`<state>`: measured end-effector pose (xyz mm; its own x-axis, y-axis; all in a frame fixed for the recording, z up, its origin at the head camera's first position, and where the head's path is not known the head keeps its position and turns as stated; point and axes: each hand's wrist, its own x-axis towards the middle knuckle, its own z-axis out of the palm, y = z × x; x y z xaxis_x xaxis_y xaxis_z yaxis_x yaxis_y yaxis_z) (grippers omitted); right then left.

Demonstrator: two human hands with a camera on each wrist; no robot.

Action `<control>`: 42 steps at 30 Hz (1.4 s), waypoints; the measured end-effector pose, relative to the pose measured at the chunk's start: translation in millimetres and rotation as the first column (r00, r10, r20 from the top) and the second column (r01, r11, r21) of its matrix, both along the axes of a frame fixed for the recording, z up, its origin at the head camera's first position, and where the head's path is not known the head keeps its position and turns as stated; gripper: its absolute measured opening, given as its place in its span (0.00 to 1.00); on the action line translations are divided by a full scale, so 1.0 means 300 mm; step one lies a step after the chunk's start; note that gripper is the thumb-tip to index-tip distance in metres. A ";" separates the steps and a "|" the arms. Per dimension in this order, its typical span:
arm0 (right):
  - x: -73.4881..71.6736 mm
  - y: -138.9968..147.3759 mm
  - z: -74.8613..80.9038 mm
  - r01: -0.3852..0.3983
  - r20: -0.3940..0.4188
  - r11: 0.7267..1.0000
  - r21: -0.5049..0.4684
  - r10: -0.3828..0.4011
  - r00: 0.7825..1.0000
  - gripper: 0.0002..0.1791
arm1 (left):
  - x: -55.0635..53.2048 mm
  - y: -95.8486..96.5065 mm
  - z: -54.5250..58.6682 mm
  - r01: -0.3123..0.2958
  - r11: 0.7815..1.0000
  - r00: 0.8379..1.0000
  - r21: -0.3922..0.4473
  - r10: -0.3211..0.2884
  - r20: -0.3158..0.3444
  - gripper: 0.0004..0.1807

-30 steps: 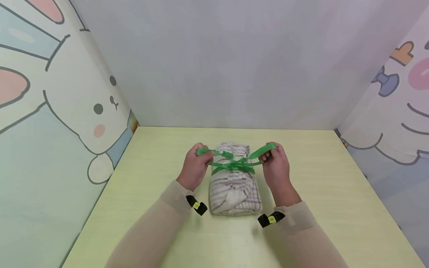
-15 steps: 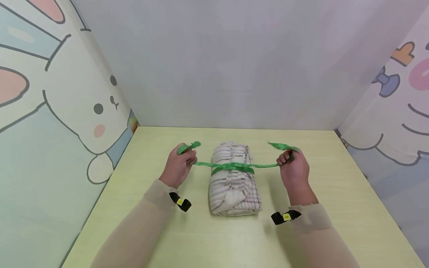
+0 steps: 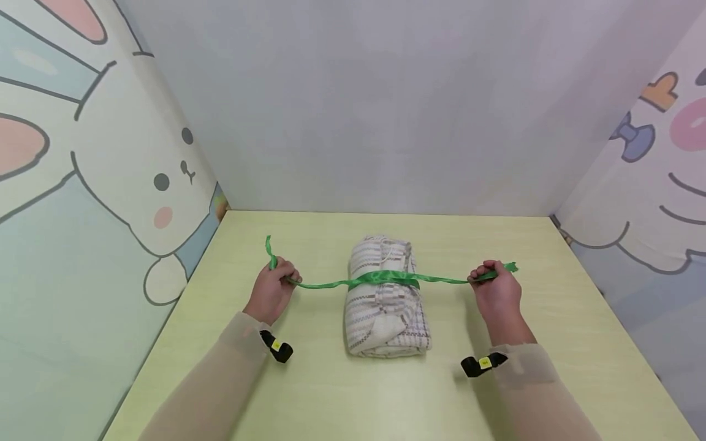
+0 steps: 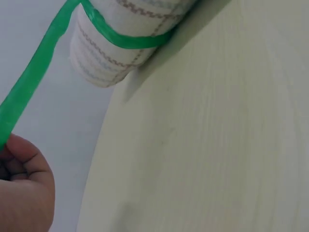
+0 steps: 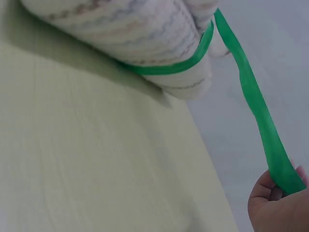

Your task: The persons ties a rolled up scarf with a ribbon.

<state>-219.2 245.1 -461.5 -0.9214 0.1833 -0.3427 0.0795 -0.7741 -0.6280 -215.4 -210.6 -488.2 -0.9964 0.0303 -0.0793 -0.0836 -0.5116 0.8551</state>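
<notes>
A folded, striped white cloth bundle [image 3: 386, 324], perhaps a towel, lies on the table with a green ribbon [image 3: 383, 277] wrapped around its middle. My left hand [image 3: 273, 290] pinches one end of the ribbon to the left of the bundle, and a short tail sticks up above the fingers. On the other side, my right hand [image 3: 498, 294] pinches the opposite end, its tail poking out past the hand. Both lengths stretch nearly straight from the bundle to the hands. The left wrist view shows the ribbon [image 4: 34, 72] running from the bundle [image 4: 111, 53] down to the fingers.
The pale yellow-green table [image 3: 353, 404] meets a plain grey wall [image 3: 386, 122] at the back. Side panels carry cartoon drawings, a rabbit [image 3: 132, 153] on the left. Small black cameras [image 3: 277, 348] sit on both wrists.
Both hands have moved apart, the left one leftward and the right one rightward, drawing the ribbon ends outward. The bow-like loops over the bundle have gone, leaving the ribbon flat across it.
</notes>
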 end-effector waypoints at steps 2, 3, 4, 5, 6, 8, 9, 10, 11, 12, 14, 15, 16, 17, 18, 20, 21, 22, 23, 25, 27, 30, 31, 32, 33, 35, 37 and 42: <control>0.000 0.018 -0.007 -0.002 0.042 0.999 0.040 0.000 0.999 0.17 | 0.003 -0.017 -0.016 -0.044 0.999 0.998 0.005 0.044 0.035 0.21; 0.000 0.027 -0.009 -0.007 0.066 0.997 0.075 0.002 0.998 0.17 | 0.003 -0.027 -0.023 -0.066 0.998 0.997 0.006 0.066 0.048 0.21; -0.001 0.036 -0.013 -0.017 0.091 0.993 0.117 0.006 0.996 0.16 | 0.004 -0.037 -0.029 -0.087 0.996 0.994 0.002 0.087 0.064 0.21; -0.003 0.045 -0.018 -0.040 0.117 0.983 0.180 0.019 0.993 0.16 | 0.004 -0.047 -0.036 -0.105 0.995 0.992 0.000 0.104 0.077 0.21; -0.005 0.053 -0.027 -0.076 0.144 0.956 0.282 0.036 0.989 0.17 | 0.005 -0.056 -0.042 -0.125 0.992 0.987 -0.015 0.126 0.097 0.20; -0.009 0.069 -0.052 -0.168 0.196 0.839 0.517 0.075 0.978 0.21 | 0.010 -0.070 -0.055 -0.155 0.985 0.977 -0.076 0.165 0.136 0.20; -0.010 0.078 -0.064 -0.214 0.225 0.748 0.629 0.088 0.970 0.23 | 0.013 -0.075 -0.062 -0.167 0.979 0.969 -0.117 0.185 0.162 0.19; -0.010 0.087 -0.076 -0.254 0.250 0.634 0.731 0.099 0.963 0.25 | 0.017 -0.079 -0.069 -0.175 0.970 0.961 -0.169 0.205 0.184 0.18; -0.009 0.097 -0.087 -0.281 0.268 0.506 0.816 0.100 0.958 0.27 | 0.020 -0.083 -0.076 -0.176 0.959 0.953 -0.221 0.222 0.204 0.17; -0.008 0.109 -0.095 -0.298 0.283 0.388 0.872 0.097 0.954 0.29 | 0.024 -0.087 -0.082 -0.181 0.947 0.944 -0.265 0.244 0.224 0.15; -0.003 0.134 -0.100 -0.311 0.296 0.230 0.922 0.099 0.950 0.29 | 0.026 -0.099 -0.094 -0.188 0.921 0.928 -0.340 0.280 0.246 0.13; -0.003 0.147 -0.101 -0.315 0.303 0.166 0.934 0.097 0.948 0.28 | 0.027 -0.108 -0.098 -0.192 0.908 0.921 -0.371 0.298 0.251 0.12; -0.002 0.160 -0.101 -0.318 0.308 0.113 0.941 0.096 0.947 0.28 | 0.027 -0.118 -0.101 -0.195 0.893 0.917 -0.406 0.313 0.249 0.11; -0.002 0.173 -0.101 -0.320 0.312 0.077 0.944 0.099 0.945 0.27 | 0.026 -0.128 -0.104 -0.199 0.881 0.913 -0.429 0.326 0.245 0.10; -0.001 0.184 -0.102 -0.326 0.320 0.049 0.944 0.096 0.942 0.27 | 0.025 -0.138 -0.106 -0.205 0.863 0.909 -0.461 0.343 0.237 0.10; 0.000 0.206 -0.103 -0.330 0.329 -0.007 0.944 0.096 0.939 0.30 | 0.026 -0.155 -0.105 -0.201 0.824 0.910 -0.530 0.357 0.210 0.10; 0.001 0.215 -0.105 -0.330 0.331 -0.024 0.944 0.094 0.939 0.32 | 0.026 -0.161 -0.103 -0.197 0.804 0.914 -0.561 0.357 0.191 0.11; 0.000 0.222 -0.106 -0.324 0.327 -0.045 0.945 0.091 0.941 0.34 | 0.027 -0.166 -0.100 -0.193 0.782 0.918 -0.592 0.357 0.172 0.13; -0.001 0.227 -0.106 -0.314 0.319 -0.065 0.947 0.088 0.944 0.36 | 0.028 -0.169 -0.096 -0.191 0.767 0.923 -0.612 0.352 0.153 0.16; -0.004 0.226 -0.101 -0.287 0.296 -0.106 0.952 0.082 0.952 0.41 | 0.030 -0.167 -0.087 -0.180 0.736 0.937 -0.652 0.330 0.114 0.19; -0.008 0.212 -0.090 -0.247 0.259 -0.128 0.961 0.092 0.961 0.42 | 0.027 -0.155 -0.076 -0.170 0.713 0.951 -0.680 0.300 0.076 0.20; -0.010 0.164 -0.063 -0.196 0.215 -0.137 0.971 0.145 0.966 0.40 | 0.018 -0.119 -0.055 -0.153 0.692 0.972 -0.706 0.233 0.017 0.20; -0.010 0.143 -0.054 -0.182 0.204 -0.135 0.974 0.173 0.964 0.38 | 0.015 -0.102 -0.046 -0.147 0.685 0.978 -0.714 0.208 -0.002 0.19; -0.010 0.121 -0.046 -0.173 0.197 -0.129 0.976 0.204 0.959 0.38 | 0.012 -0.084 -0.036 -0.141 0.683 0.983 -0.717 0.181 -0.021 0.19; -0.010 0.098 -0.038 -0.168 0.193 -0.122 0.978 0.235 0.953 0.37 | 0.010 -0.065 -0.025 -0.134 0.681 0.988 -0.720 0.150 -0.043 0.18; -0.012 0.052 -0.026 -0.165 0.191 -0.112 0.980 0.302 0.934 0.35 | 0.007 -0.025 -0.004 -0.115 0.671 0.993 -0.733 0.089 -0.075 0.16; -0.016 0.008 -0.022 -0.181 0.208 -0.105 0.978 0.377 0.902 0.34 | 0.005 0.017 0.018 -0.090 0.665 0.995 -0.742 0.026 -0.097 0.15; -0.027 -0.079 -0.028 -0.255 0.278 -0.117 0.960 0.524 0.805 0.32 | -0.006 0.117 0.059 0.008 0.611 0.988 -0.791 -0.128 -0.089 0.14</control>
